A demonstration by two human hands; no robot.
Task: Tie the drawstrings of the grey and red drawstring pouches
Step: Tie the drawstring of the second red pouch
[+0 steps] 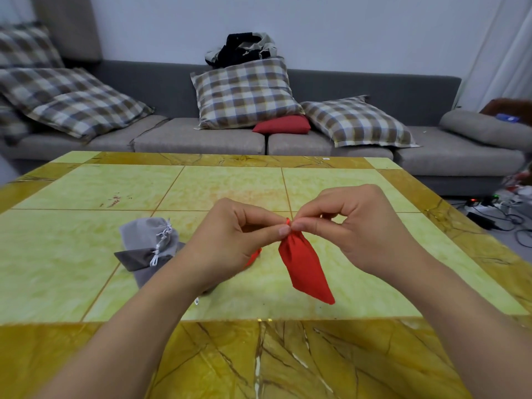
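Observation:
A red drawstring pouch [305, 266] hangs above the table, held up by its gathered neck. My left hand [233, 240] and my right hand [357, 226] meet at that neck, each pinching the red drawstring between thumb and forefinger. A second bit of red cloth [253, 256] peeks out below my left hand, mostly hidden. Grey pouches [149, 249] with white cords lie in a small pile on the table to the left, partly under my left forearm.
The yellow-green tiled table [201, 191] has a brown marbled border. Behind it stands a grey sofa [201, 139] with checked cushions, a red cushion and a bag. Cables and a power strip [489, 208] lie on the floor at right.

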